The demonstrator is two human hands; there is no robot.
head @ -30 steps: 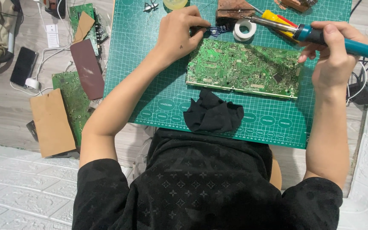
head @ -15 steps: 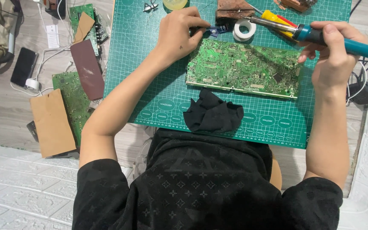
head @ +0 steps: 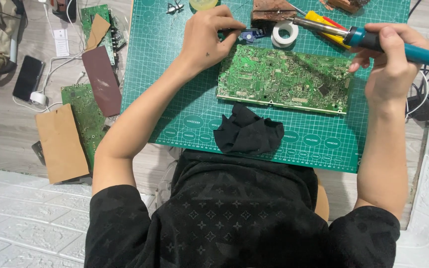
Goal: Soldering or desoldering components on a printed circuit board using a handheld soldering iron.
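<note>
On my feed I see one screen: a black phone [head: 28, 78] lying at the left edge of the frame on the floor, a slim dark rectangle, its display off, tilted slightly. Just above and to its right lies a small white paper label [head: 61, 42], an upright rectangle with fine dark print. Lower left, a flat brown cardboard piece [head: 61, 144] lies beside a green board, plain tan, oblong. A smaller tan cardboard scrap [head: 98, 31] sits in the upper left, overlapping another green board. I can pick out no signs.
</note>
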